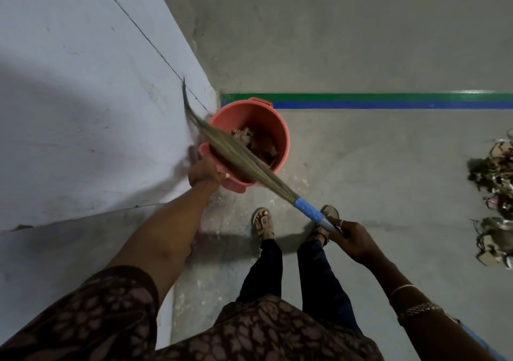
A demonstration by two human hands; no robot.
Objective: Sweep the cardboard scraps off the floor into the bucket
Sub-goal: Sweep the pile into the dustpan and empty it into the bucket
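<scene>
Now my left hand [204, 173] grips the bucket [249, 116] rim to steady it, while my right hand [352, 240] holds the broom [258, 172].

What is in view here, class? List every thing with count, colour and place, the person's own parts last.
floor: one, grey concrete, underfoot
wall: one, pale grey, left
bucket: one, salmon pink, at the wall's corner
scraps: several, brownish, inside the bucket
broom: one, straw bristles, blue grip, slanting over the bucket
scrap heaps: two, brown and silvery, floor at right edge
stripes: two, green and blue, floor beyond the bucket
left hand: one, gripping the bucket's near rim
right hand: one, holding the broom's handle
feet: two, in sandals, near the bucket
</scene>
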